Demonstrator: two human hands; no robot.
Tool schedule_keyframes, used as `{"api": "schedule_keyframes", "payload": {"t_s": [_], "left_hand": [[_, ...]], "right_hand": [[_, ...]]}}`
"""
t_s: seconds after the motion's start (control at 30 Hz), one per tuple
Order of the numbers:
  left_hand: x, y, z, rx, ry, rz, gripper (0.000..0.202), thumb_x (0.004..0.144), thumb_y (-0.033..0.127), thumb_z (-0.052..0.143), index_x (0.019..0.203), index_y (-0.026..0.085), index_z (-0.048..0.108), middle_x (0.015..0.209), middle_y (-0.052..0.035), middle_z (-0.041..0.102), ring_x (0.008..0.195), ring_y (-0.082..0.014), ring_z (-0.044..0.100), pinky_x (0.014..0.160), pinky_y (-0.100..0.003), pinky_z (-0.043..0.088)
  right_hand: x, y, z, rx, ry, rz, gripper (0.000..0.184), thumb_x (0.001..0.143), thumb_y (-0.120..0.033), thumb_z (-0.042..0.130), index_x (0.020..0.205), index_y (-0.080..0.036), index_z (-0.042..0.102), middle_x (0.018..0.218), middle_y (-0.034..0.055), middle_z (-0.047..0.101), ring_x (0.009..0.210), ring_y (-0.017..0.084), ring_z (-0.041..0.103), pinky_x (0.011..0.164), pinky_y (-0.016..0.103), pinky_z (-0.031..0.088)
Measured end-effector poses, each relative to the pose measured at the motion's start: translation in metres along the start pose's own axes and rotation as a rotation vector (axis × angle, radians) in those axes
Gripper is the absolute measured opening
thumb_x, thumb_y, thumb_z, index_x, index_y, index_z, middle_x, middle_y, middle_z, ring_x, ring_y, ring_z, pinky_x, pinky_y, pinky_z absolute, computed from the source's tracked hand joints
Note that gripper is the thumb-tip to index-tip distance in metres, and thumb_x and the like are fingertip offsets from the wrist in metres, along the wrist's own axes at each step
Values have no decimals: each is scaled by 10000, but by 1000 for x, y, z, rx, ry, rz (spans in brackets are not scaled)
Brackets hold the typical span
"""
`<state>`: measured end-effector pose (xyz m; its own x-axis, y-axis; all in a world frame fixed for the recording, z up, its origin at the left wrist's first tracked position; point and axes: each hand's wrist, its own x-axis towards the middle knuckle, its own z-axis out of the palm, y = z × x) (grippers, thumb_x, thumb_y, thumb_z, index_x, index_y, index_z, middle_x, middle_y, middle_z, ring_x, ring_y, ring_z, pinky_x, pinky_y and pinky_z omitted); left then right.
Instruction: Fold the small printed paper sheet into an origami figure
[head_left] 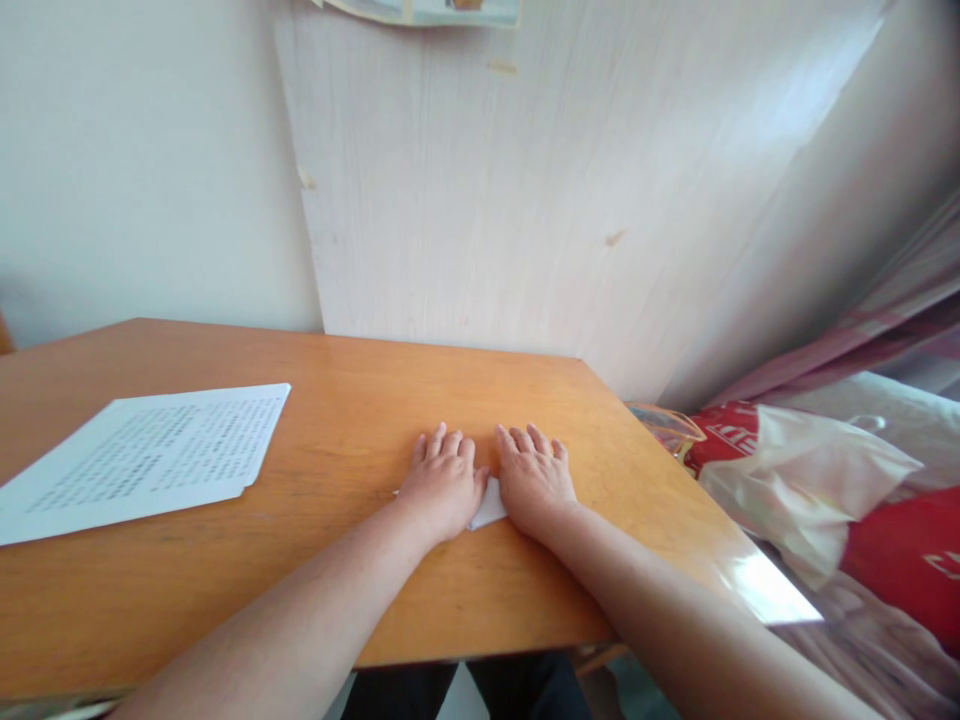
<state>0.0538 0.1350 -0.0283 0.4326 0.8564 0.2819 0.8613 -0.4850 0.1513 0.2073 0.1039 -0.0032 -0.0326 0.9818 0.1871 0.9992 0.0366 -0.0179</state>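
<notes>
A small piece of white folded paper [489, 506] lies on the wooden table, mostly covered by my two hands. My left hand [448, 482] rests palm down over its left part, fingers stretched away from me and the thumb pointing inward. Over the right part lies my right hand [534, 478], also palm down with its fingers extended. Between the hands a pale patch of the paper shows, and a tiny tip pokes out left of my left hand. The rest of its shape is hidden.
On the left of the table [345, 400] lies a stack of printed sheets [161, 450]. A pale wall panel [465, 200] rises behind the far edge. Beyond the right edge are red and white bags [806, 465] and a pinkish curtain [847, 335].
</notes>
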Motion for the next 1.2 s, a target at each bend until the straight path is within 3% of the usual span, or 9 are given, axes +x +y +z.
{"api": "schedule_keyframes", "payload": {"t_s": [0.27, 0.57, 0.63, 0.73, 0.8, 0.93, 1.07, 1.2], "left_hand": [[1, 1, 0, 6, -11, -16, 493, 992, 454, 376, 1331, 134, 537, 1498, -185, 482, 1467, -383, 287, 1164, -562, 229], [1, 2, -1, -7, -13, -19, 479, 983, 442, 405, 1316, 124, 536, 1490, -199, 483, 1470, -387, 285, 1169, -549, 219], [1, 2, -1, -12, -9, -13, 479, 983, 437, 407, 1313, 114, 535, 1485, -207, 484, 1467, -390, 289, 1165, -555, 224], [2, 2, -1, -19, -5, -5, 469, 982, 444, 417, 1291, 116, 546, 1474, -206, 493, 1463, -393, 293, 1160, -560, 235], [2, 2, -1, -24, -6, -6, 457, 981, 449, 422, 1278, 128, 553, 1469, -194, 500, 1462, -389, 296, 1162, -557, 236], [2, 4, -4, -39, -36, -23, 474, 991, 426, 391, 1327, 126, 536, 1474, -194, 497, 1461, -395, 293, 1163, -575, 224], [3, 4, -7, -38, -84, -14, 526, 983, 398, 404, 1447, 156, 454, 1471, -188, 500, 1450, -413, 304, 1147, -601, 242], [3, 0, -5, -64, -71, 20, 474, 974, 372, 432, 1410, 197, 490, 1436, -164, 531, 1427, -394, 350, 1152, -580, 263]], "right_hand": [[-1, 27, 2, -92, -46, 60, 606, 978, -202, 300, 1584, -208, 295, 1611, 103, 354, 1507, 354, 189, 1145, 644, 150], [1, 48, 4, -88, -42, 81, 586, 976, -189, 347, 1561, -221, 353, 1611, 101, 354, 1511, 350, 172, 1150, 652, 122], [6, 54, -2, -13, -31, 105, 554, 978, -196, 381, 1531, -190, 406, 1577, 140, 403, 1499, 355, 210, 1152, 635, 143], [18, 59, -14, 78, -4, 133, 499, 1007, -226, 351, 1478, -105, 464, 1488, 201, 500, 1413, 321, 400, 1131, 509, 300], [26, 52, -19, 144, 18, 126, 507, 1045, -266, 263, 1461, -66, 471, 1449, 206, 540, 1349, 262, 494, 1101, 396, 373], [30, 17, -15, 283, 52, 41, 610, 1079, -368, 81, 1497, -100, 435, 1512, 123, 502, 1394, 144, 453, 1122, 251, 349], [17, -8, 4, 621, 4, -111, 770, 1032, -607, 221, 1546, -45, 340, 1586, 176, 365, 1488, 225, 306, 1206, 361, 259], [9, -5, 20, 732, -60, -174, 855, 991, -675, 286, 1564, -40, 297, 1626, 191, 250, 1528, 262, 156, 1239, 434, 172]]}}
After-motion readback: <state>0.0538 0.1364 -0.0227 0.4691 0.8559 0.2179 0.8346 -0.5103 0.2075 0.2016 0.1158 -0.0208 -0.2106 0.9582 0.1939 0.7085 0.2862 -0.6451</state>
